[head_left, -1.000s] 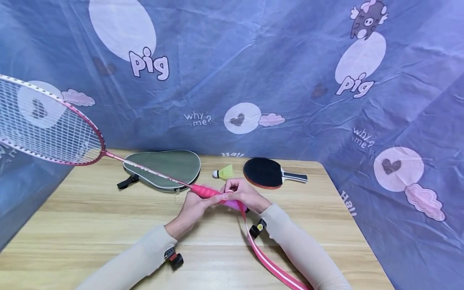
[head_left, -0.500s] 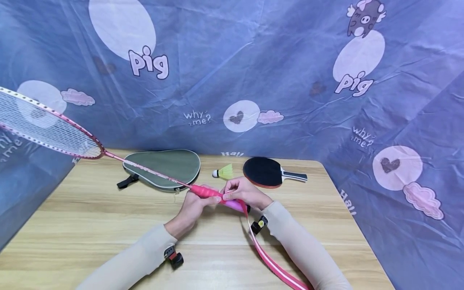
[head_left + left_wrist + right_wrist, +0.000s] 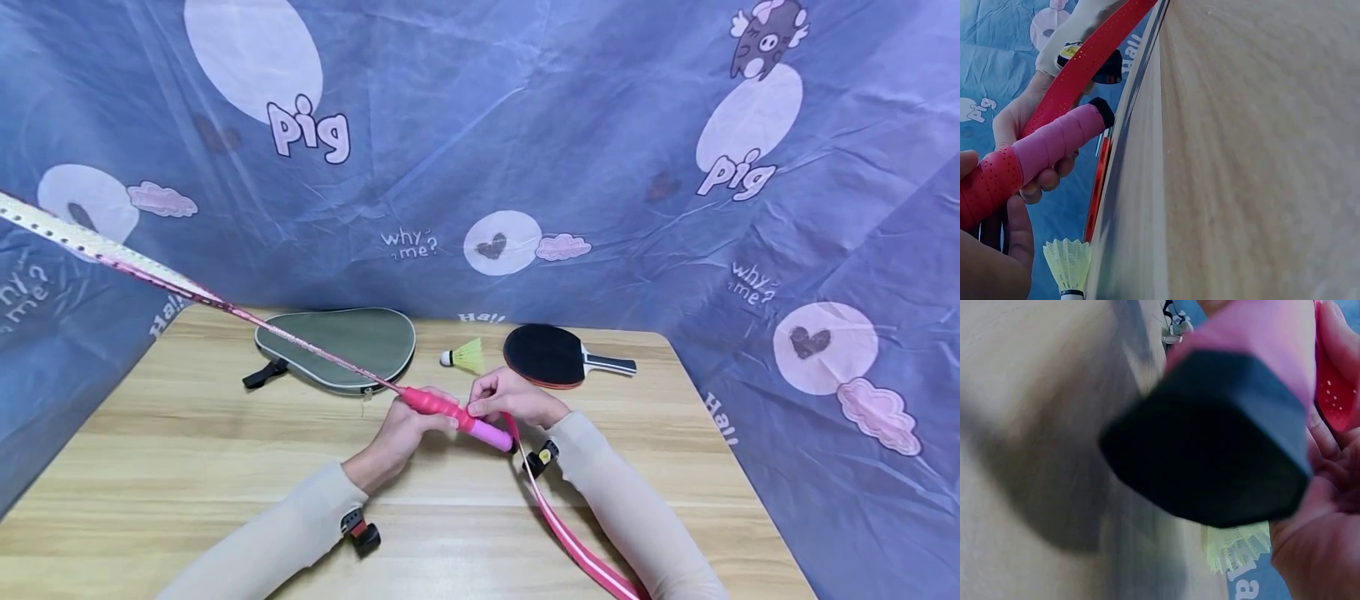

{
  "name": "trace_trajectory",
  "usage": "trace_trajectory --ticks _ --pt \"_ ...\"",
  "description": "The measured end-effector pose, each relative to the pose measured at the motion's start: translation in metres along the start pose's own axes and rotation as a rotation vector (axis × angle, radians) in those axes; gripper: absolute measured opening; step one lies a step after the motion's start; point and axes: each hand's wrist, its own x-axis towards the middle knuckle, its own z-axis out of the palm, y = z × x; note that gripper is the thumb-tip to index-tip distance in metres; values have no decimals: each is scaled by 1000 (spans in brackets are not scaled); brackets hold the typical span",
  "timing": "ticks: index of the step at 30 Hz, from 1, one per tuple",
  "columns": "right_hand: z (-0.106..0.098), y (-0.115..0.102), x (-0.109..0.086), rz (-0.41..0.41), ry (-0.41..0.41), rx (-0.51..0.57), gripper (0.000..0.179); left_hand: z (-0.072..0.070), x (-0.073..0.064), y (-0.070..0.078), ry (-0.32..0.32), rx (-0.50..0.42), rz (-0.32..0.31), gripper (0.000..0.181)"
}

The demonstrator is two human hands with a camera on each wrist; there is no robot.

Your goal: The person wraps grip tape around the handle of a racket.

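A pink badminton racket (image 3: pixel 315 345) is held above the table, its head off to the upper left, seen nearly edge-on. My left hand (image 3: pixel 401 436) grips its handle where red perforated grip tape (image 3: pixel 990 184) is wound. Toward the butt the handle shows a purple-pink wrap (image 3: pixel 1060 140) and ends in a black cap (image 3: pixel 1210 444). With thumb and fingers my right hand (image 3: pixel 517 400) pinches the loose red strip (image 3: pixel 551 521) beside the handle. That strip has a white line down its back and trails toward the table's front right.
At the back of the table (image 3: pixel 150 467) lie a green paddle case (image 3: pixel 360 342), a yellow shuttlecock (image 3: pixel 467 357) and a black table tennis paddle (image 3: pixel 545 357). A blue printed cloth (image 3: pixel 420 150) hangs behind and at the sides.
The racket has rolled about its shaft, so its head has gone from showing its strings to nearly edge-on. My right hand has shifted slightly right, and more of the purple-pink wrap shows.
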Motion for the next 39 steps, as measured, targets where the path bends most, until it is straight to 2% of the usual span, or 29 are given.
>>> trace_trajectory --ticks 4,7,10,15,17,25,29,33,39 --pt "0 3 -1 14 -56 54 16 0 -1 0 -15 -13 -13 36" --pt "1 5 -1 18 -66 76 9 -1 -2 0 -34 -9 -15 38" --pt "1 9 -1 4 -70 105 11 -2 -1 1 -47 -5 -22 39" --pt "5 17 -4 -30 -92 235 14 -3 -1 1 -55 -15 -46 42" --pt "7 19 -6 -18 -70 262 14 -2 0 -1 -51 -16 -53 43" --pt "6 28 -22 25 140 180 14 13 7 -12 -26 -12 -60 44" --pt "0 28 -30 -4 210 169 13 24 10 -14 -34 -25 -49 44" --pt "-6 27 -40 -48 244 143 14 36 13 -17 -38 -37 -12 46" --pt "-10 20 -56 -94 324 80 13 56 10 -21 -2 6 39 43"
